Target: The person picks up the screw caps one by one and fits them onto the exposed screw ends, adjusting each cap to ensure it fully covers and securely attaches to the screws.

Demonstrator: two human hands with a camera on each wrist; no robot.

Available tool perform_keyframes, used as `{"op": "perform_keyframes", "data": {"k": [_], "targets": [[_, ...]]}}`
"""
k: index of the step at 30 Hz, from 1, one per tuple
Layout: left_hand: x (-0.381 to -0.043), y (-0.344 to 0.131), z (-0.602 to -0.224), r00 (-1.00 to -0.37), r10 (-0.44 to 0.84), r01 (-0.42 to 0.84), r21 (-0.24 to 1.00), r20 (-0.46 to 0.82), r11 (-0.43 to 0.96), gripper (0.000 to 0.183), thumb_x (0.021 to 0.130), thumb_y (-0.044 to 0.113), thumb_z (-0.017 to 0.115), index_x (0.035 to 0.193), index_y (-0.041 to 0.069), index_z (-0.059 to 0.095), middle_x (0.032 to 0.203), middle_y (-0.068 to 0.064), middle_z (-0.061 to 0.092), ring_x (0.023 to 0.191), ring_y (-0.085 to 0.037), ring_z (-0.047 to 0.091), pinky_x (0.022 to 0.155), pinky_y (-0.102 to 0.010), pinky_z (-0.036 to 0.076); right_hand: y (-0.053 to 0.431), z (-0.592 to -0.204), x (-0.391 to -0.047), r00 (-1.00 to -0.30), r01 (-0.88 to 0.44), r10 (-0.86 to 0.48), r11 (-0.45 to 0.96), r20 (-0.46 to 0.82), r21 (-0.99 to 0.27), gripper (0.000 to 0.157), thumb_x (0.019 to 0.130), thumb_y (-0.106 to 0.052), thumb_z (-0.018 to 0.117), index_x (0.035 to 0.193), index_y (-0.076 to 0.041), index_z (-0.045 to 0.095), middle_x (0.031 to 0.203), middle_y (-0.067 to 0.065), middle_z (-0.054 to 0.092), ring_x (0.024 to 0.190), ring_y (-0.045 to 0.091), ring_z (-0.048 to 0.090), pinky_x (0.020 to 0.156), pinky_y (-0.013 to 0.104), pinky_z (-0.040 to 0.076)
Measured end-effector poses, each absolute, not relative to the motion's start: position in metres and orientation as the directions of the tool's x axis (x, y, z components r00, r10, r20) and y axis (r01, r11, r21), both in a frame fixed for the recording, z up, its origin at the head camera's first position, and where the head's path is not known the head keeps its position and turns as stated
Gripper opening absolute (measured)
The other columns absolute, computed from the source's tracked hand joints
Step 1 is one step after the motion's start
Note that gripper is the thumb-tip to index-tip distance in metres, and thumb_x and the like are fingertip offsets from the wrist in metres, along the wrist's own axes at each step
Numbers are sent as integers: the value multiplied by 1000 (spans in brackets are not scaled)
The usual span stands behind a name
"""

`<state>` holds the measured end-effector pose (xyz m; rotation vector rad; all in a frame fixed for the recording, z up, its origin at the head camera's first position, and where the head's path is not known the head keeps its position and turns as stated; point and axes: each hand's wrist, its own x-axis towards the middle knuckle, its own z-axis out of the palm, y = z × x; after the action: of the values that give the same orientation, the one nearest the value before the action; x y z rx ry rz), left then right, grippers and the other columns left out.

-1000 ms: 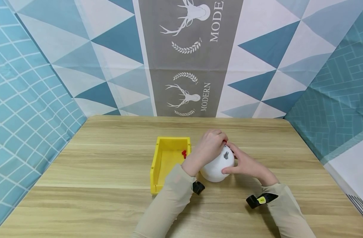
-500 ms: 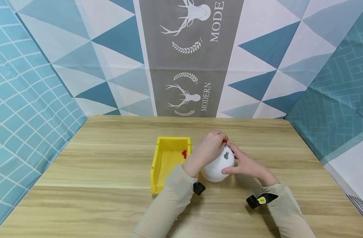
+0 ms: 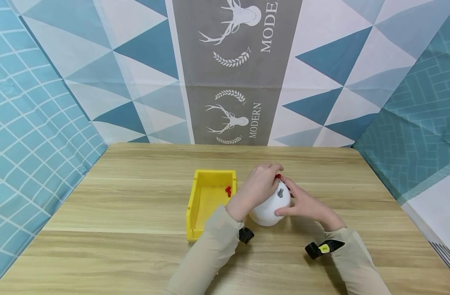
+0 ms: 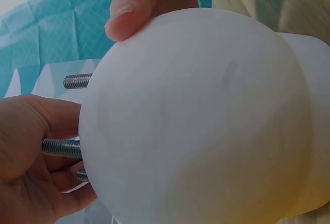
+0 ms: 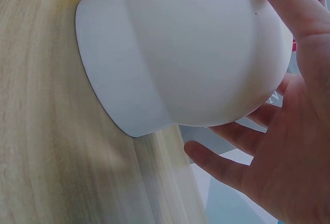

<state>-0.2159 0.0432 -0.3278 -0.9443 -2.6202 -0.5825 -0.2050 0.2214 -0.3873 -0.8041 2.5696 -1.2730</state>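
A white rounded body with a narrower base stands on the wooden table. Threaded metal bolts stick out of its domed top, and a grey bolt shows there from above. My right hand holds the dome, thumb on the near side and fingers round the far side. My left hand reaches over the top, fingers curled at a small red nut. Its fingers hide part of that nut; in the left wrist view the nut is out of sight behind the dome and hand.
Left of the white body sits a yellow bin, with small red pieces inside by its right wall. The left forearm crosses the bin's near right corner. Patterned cloth hangs behind the wooden table.
The left fingers have shifted slightly at the top, with one finger raised, and more of the red nut shows. My right hand and the white body have hardly moved.
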Motion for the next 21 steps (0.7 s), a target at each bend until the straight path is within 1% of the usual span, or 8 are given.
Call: {"op": "perform_keyframes", "data": {"k": [6, 11, 16, 21], "targets": [[-213, 39, -325, -735, 522, 660, 280, 432, 697, 20, 89, 16, 55, 106, 9, 63, 99, -4, 67, 91, -19, 62, 82, -28, 50, 221, -387, -205, -850, -389, -519, 506, 88, -770, 95, 74, -29, 75, 144, -11, 14, 142, 13, 31, 123, 30, 39, 93, 51, 39], [-211, 35, -322, -722, 505, 661, 254, 473, 706, 17, 89, 15, 56, 102, 10, 65, 96, -2, 67, 87, -17, 63, 79, -24, 50, 220, -387, -204, -855, -381, -512, 511, 83, -771, 94, 73, -30, 75, 143, -11, 16, 137, 11, 36, 120, 29, 42, 93, 50, 40], [-211, 31, -320, -725, 483, 643, 229, 492, 731, 15, 87, 15, 58, 100, 9, 66, 96, -2, 67, 86, -17, 62, 82, -25, 50, 220, -387, -204, -865, -360, -498, 527, 63, -770, 92, 72, -31, 76, 142, -11, 18, 134, 11, 39, 117, 29, 44, 93, 50, 40], [-211, 25, -320, -725, 477, 636, 218, 497, 740, 15, 88, 14, 57, 99, 9, 66, 97, -3, 66, 87, -17, 62, 82, -26, 50, 220, -387, -203, -863, -359, -500, 516, 66, -778, 91, 72, -30, 76, 141, -11, 20, 133, 11, 40, 118, 29, 43, 93, 50, 40]]}}
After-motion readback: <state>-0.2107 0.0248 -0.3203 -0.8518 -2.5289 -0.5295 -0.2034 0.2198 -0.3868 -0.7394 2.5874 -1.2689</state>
